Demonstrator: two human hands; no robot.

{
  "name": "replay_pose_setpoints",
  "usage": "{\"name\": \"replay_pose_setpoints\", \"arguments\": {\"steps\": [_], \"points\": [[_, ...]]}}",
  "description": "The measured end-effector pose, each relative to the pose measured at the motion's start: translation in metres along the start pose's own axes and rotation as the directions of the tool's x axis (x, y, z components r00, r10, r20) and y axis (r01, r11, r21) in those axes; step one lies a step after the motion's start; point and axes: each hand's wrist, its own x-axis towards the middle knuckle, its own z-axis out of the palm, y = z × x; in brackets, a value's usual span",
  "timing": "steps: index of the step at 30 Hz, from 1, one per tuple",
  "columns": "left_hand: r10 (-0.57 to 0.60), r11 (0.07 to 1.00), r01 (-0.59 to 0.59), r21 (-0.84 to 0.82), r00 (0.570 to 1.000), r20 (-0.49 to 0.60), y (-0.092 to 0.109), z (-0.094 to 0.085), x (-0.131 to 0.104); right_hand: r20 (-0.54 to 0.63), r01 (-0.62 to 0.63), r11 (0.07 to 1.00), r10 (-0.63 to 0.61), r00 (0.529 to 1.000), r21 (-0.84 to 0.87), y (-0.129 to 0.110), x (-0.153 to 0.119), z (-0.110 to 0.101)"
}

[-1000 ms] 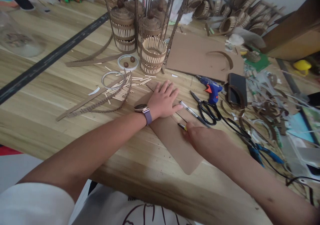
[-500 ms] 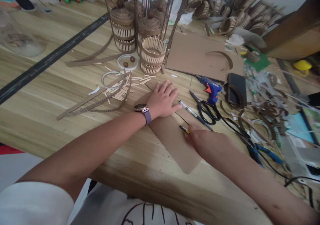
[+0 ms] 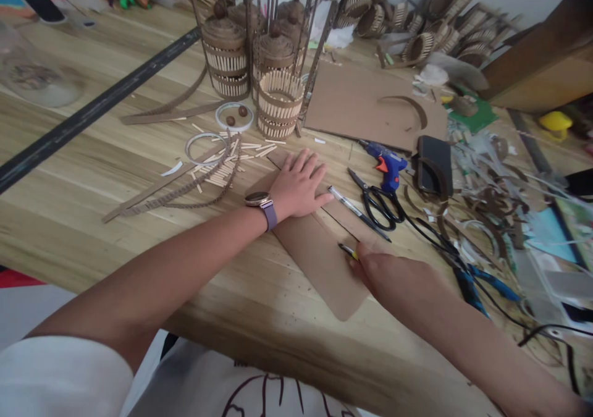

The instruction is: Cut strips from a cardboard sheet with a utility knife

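My left hand (image 3: 299, 185) lies flat, fingers spread, on a brown cardboard piece (image 3: 319, 259) at the table's middle. A watch with a purple strap is on that wrist. My right hand (image 3: 373, 265) is closed around a small cutter (image 3: 348, 251) with a bit of yellow, over the right part of the cardboard. A dark slit or line runs through the cardboard between my two hands. Along the cardboard's upper right side lies a pen (image 3: 359, 212). Just past it are black-handled scissors (image 3: 380, 204).
Beyond the scissors lie a blue glue gun (image 3: 389, 165), a phone (image 3: 435, 165) and a large cardboard sheet (image 3: 365, 99). Small stick-sided baskets (image 3: 280, 105) stand at the back, with loose sticks (image 3: 220, 173) nearer. Cables, pliers (image 3: 495, 284) and scraps crowd the right.
My right hand has moved a little toward me and to the right with the cutter, and more of the dark line shows. My left hand stays flat on the cardboard.
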Motion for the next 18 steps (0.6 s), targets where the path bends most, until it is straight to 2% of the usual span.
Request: {"name": "replay_pose_setpoints", "arguments": {"steps": [2, 7, 12, 18], "points": [[-0.001, 1.0, 0.001, 0.002, 1.0, 0.005, 0.0, -0.001, 0.0, 0.044, -0.015, 1.0, 0.015, 0.999, 0.001, 0.0, -0.003, 0.001], [-0.007, 1.0, 0.007, 0.017, 1.0, 0.005, 0.001, -0.002, -0.001, 0.004, -0.003, 1.0, 0.003, 1.0, 0.019, 0.003, -0.007, 0.009], [-0.013, 0.999, 0.012, 0.03, 1.0, 0.029, 0.001, -0.004, -0.002, 0.047, -0.04, 0.999, 0.039, 0.998, 0.013, 0.006, -0.015, 0.016], [-0.017, 0.999, 0.015, 0.037, 0.999, 0.045, 0.001, -0.005, -0.002, -0.016, -0.051, 0.999, 0.051, 0.999, 0.005, 0.014, -0.025, 0.036]]}}
